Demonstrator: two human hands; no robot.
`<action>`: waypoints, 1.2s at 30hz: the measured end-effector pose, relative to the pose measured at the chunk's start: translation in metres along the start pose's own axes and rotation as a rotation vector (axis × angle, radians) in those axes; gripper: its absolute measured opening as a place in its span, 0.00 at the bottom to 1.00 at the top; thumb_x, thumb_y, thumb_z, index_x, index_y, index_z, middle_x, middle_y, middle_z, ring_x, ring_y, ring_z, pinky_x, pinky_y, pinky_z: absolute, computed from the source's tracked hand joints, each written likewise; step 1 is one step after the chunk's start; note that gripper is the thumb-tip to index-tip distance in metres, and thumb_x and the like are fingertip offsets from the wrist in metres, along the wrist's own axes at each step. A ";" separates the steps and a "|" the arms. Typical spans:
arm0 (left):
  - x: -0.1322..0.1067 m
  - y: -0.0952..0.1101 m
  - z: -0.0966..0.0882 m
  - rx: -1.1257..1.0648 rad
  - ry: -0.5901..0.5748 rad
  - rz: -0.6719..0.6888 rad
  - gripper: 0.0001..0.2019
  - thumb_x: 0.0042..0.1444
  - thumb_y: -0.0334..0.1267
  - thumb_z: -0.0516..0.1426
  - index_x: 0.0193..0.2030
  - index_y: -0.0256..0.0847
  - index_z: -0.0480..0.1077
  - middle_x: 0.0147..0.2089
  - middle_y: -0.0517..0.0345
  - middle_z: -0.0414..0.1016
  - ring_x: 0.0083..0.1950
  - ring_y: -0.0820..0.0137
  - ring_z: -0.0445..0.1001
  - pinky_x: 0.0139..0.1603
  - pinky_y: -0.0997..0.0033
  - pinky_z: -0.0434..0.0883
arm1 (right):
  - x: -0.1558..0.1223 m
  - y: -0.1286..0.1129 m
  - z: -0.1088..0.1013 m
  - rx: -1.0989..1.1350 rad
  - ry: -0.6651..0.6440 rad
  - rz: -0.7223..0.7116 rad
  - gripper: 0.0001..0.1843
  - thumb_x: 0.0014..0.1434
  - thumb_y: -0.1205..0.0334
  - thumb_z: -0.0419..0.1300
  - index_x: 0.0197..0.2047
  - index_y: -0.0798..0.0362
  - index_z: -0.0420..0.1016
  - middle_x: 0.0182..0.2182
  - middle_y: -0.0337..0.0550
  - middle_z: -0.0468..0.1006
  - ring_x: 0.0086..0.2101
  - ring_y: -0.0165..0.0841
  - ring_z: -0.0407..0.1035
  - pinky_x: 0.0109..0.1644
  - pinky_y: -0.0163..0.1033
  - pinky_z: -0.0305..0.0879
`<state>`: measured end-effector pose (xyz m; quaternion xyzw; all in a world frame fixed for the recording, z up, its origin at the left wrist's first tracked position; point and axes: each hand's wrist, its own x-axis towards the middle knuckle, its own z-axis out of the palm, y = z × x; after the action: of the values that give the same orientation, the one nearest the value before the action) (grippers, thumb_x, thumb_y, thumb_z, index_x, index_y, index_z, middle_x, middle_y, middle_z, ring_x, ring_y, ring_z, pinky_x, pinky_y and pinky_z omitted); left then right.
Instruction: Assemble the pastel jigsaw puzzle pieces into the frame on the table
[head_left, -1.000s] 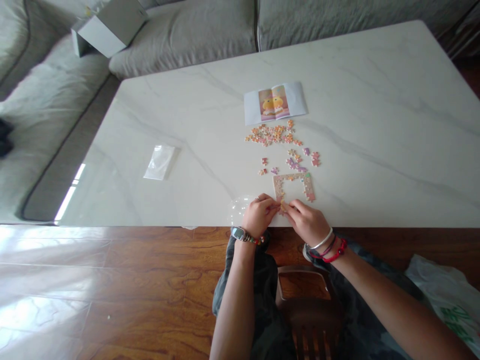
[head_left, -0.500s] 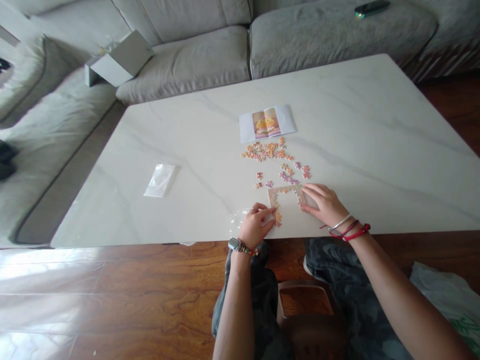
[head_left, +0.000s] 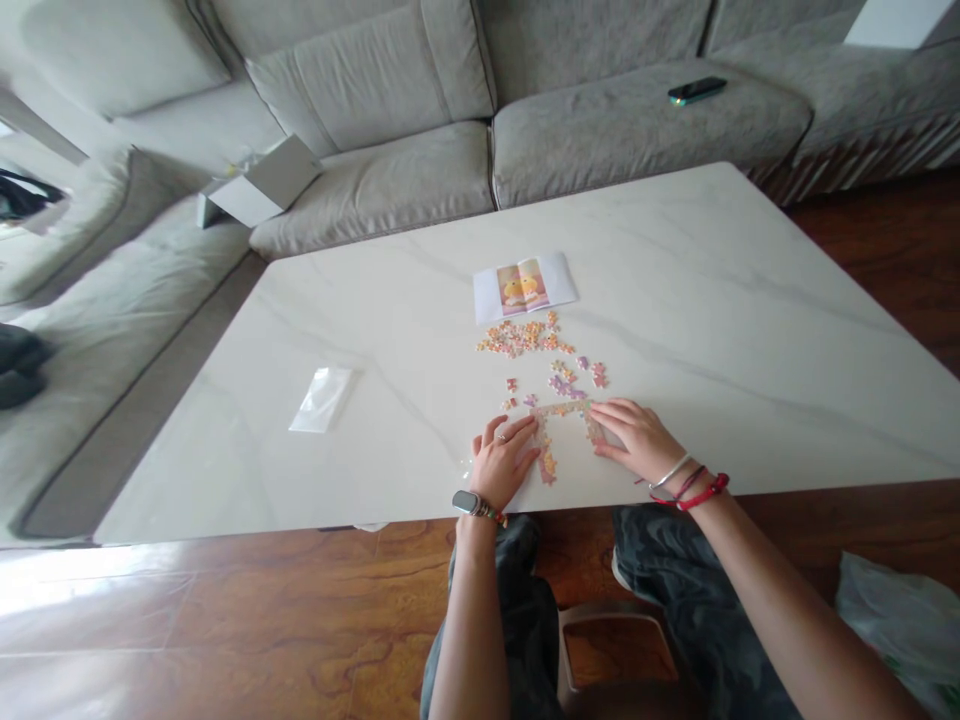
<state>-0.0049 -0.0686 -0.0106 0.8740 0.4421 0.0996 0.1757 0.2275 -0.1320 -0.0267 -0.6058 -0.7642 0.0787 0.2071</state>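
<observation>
Puzzle border (head_left: 564,409), an unfinished three-sided frame, lies open side toward the person, near the front edge of the marble table (head_left: 712,300). Both hands lie flat and open, gripping nothing: the left hand (head_left: 504,462) sits against the border's left arm, and the right hand (head_left: 637,440) has its fingertips at the right arm. Loose puzzle pieces (head_left: 521,338) are scattered just beyond, below a picture sheet (head_left: 524,288). A plastic bag (head_left: 322,399) lies well left; a sofa (head_left: 645,130) runs behind the table.
</observation>
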 end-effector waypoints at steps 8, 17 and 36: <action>0.006 -0.004 0.001 -0.035 -0.005 0.017 0.17 0.52 0.43 0.52 0.50 0.54 0.63 0.53 0.61 0.66 0.54 0.63 0.56 0.49 0.55 0.59 | 0.003 0.002 0.001 0.051 0.032 -0.003 0.21 0.51 0.57 0.56 0.49 0.53 0.66 0.47 0.49 0.69 0.48 0.39 0.59 0.47 0.49 0.61; 0.013 -0.015 -0.004 -0.235 0.075 0.049 0.15 0.52 0.39 0.52 0.48 0.46 0.65 0.49 0.55 0.68 0.50 0.67 0.62 0.52 0.59 0.61 | 0.010 0.011 -0.001 0.113 0.071 -0.037 0.20 0.49 0.61 0.57 0.47 0.54 0.67 0.46 0.49 0.69 0.47 0.38 0.60 0.50 0.48 0.60; 0.032 -0.026 0.009 -0.043 0.361 -0.254 0.06 0.51 0.35 0.51 0.33 0.44 0.70 0.38 0.55 0.66 0.41 0.65 0.62 0.45 0.60 0.63 | 0.017 0.026 -0.008 0.102 0.231 0.107 0.15 0.54 0.62 0.50 0.45 0.52 0.68 0.43 0.48 0.70 0.44 0.36 0.63 0.49 0.45 0.62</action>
<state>-0.0021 -0.0310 -0.0282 0.7754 0.5706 0.2410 0.1234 0.2511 -0.1104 -0.0250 -0.6392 -0.6969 0.0581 0.3200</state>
